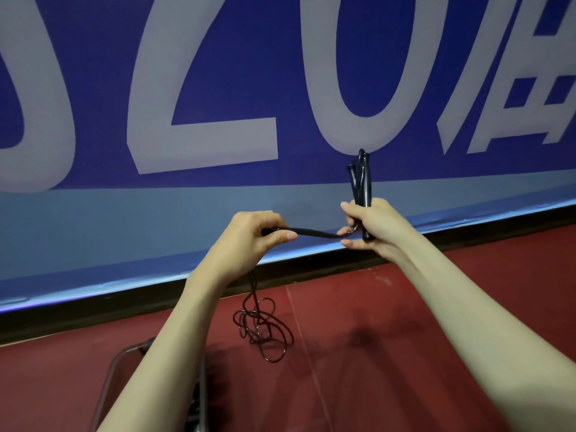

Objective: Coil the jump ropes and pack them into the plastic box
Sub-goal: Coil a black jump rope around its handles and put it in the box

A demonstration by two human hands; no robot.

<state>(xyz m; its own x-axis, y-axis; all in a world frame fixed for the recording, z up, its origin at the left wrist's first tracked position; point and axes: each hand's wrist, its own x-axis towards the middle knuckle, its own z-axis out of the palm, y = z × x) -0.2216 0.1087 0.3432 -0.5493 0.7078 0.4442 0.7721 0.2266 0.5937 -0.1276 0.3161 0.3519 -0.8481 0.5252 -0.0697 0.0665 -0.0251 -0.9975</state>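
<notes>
My right hand grips the two black jump rope handles upright in front of the blue banner. A bundle of black rope runs taut from the handles to my left hand, which pinches it between thumb and fingers. From the left hand the rest of the rope hangs down and lies in loose loops on the red floor. The clear plastic box shows at the lower left, mostly hidden behind my left forearm, with dark ropes inside.
A blue banner wall with large pale letters stands straight ahead, with a black base strip along the red floor. A thin white line crosses the floor beside the rope loops.
</notes>
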